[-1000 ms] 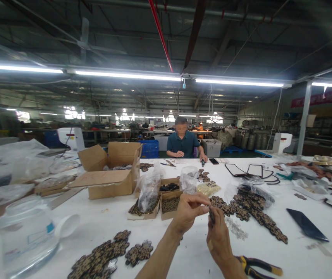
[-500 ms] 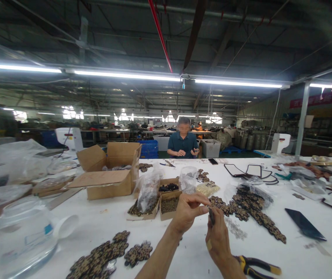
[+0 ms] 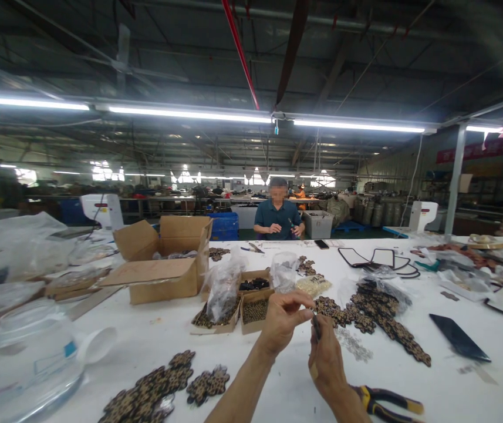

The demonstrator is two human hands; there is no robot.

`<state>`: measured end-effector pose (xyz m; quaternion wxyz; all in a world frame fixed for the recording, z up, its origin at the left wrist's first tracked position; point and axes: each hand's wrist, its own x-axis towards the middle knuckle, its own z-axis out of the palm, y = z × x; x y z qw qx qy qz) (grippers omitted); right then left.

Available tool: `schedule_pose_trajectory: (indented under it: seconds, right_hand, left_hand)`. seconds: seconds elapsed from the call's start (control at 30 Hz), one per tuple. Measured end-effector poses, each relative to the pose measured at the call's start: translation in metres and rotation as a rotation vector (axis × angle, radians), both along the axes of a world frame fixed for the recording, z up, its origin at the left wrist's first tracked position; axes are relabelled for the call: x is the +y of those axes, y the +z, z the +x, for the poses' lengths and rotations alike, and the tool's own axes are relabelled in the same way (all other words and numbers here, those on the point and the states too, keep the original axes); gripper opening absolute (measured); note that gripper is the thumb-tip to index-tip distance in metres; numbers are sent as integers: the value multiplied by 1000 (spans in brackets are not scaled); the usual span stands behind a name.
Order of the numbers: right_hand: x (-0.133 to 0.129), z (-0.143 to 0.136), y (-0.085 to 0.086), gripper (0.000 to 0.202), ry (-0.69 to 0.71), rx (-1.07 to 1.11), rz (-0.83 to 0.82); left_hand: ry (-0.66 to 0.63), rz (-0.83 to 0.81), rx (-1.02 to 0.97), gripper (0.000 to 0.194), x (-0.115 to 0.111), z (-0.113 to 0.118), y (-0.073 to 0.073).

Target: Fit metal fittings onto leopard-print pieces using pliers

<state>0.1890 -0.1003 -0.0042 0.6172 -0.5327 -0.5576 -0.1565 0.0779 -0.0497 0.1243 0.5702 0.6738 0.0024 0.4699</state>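
My right hand [image 3: 326,355] is closed round a small dark piece [image 3: 317,326], seen nearly edge-on, at the middle of the view. Beside it my left hand [image 3: 284,323] pinches at the upper end of that piece; whatever lies between its fingertips is too small to name. Patterned flower-shaped pieces [image 3: 377,311] spread behind and to the right of my hands, with small clear bits [image 3: 355,345] near them. More such pieces [image 3: 148,390] lie at the lower left. Yellow and black pliers [image 3: 387,404] rest by my right wrist.
A small box of brass-coloured parts [image 3: 255,311] stands beyond my left hand, near an open carton [image 3: 163,285]. A clear plastic jug [image 3: 35,364] is at the left, a dark flat panel [image 3: 459,338] at the right. A person [image 3: 279,217] sits across the table.
My hands keep nearly the same pose at the dark piece. The view has shifted slightly. Across the table, the person's hand on the right of the view has risen, holding a tool-like object.
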Motion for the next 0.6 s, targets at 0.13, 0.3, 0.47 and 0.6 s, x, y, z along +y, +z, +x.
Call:
schedule_pose_trajectory:
  seconds: [0.13,0.3,0.47,0.6]
  right_hand:
    - [0,-1,0,30,29,28,-41]
    - [-1,-2,6,25,54,78,-55]
    - [-4,-8,14,15,314,513,-222]
    - [-6,-21,13,26,679,1034,-414]
  left_hand:
    - [38,-4,-24,17,0,3,-3]
    - [69,-28,-38,16,5,12,-7]
    - [280,-194,78,33,15,11,-26]
    - [543,-239,528,69,-7,-31,-60]
